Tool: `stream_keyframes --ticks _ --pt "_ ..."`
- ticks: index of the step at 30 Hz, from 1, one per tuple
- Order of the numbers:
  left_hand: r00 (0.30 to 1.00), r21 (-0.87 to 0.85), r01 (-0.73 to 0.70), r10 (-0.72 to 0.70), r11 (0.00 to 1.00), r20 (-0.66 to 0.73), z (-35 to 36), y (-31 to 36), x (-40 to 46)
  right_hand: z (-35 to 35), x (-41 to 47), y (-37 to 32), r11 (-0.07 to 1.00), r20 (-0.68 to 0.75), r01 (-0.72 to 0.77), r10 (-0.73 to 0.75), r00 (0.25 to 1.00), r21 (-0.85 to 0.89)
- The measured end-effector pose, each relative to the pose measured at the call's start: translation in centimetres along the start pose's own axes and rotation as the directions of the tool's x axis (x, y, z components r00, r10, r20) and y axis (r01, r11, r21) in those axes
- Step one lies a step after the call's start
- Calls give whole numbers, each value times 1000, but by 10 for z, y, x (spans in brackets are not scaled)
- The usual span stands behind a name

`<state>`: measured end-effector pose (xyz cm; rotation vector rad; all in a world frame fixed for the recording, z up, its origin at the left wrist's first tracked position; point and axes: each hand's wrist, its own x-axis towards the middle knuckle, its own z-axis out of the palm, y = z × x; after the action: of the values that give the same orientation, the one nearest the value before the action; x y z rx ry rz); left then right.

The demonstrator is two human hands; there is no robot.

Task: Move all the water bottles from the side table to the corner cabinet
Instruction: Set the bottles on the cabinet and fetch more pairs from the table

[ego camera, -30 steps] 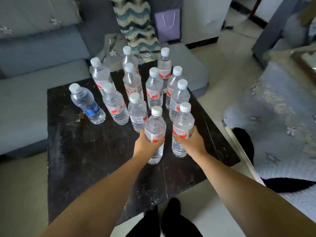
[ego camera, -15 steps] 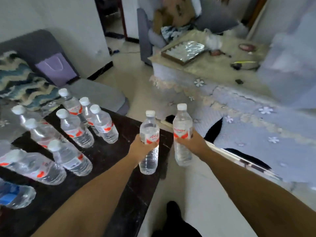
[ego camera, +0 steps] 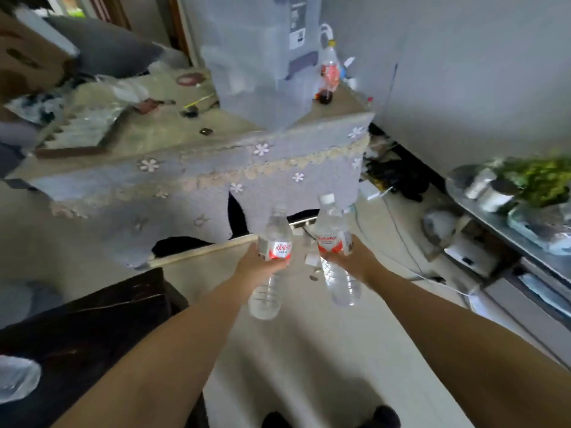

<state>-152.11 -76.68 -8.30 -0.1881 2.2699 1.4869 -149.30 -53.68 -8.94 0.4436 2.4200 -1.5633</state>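
Observation:
My left hand [ego camera: 258,265] grips a clear water bottle [ego camera: 273,236] with a red and white label, held upright over the pale floor. My right hand [ego camera: 355,257] grips a second water bottle [ego camera: 332,230] with a white cap, about a hand's width to the right. The dark side table [ego camera: 92,329] now lies at the lower left, with part of one more bottle [ego camera: 15,381] showing at the left edge. A low cabinet [ego camera: 531,267] with a metal top runs along the right wall.
A large table under a grey flowered cloth [ego camera: 216,168] stands straight ahead, with a translucent box [ego camera: 262,57] and a red drink bottle [ego camera: 327,72] on it. Cables and clutter [ego camera: 392,180] lie on the floor by the wall. Plants and pots [ego camera: 525,180] crowd the cabinet top.
Both hands lifted their bottles off the side table and carried them rightward. My view swung right, so the table and its remaining bottles slid off to the lower left.

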Motion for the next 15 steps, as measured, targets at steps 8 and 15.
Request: stream_keyframes --ticks 8,15 --pt "959 228 -140 74 964 274 187 72 -14 -149 -93 119 979 -276 -125 166 947 159" --pt "828 283 -304 105 910 552 386 118 -75 -281 -212 235 948 -474 -169 284 833 271"
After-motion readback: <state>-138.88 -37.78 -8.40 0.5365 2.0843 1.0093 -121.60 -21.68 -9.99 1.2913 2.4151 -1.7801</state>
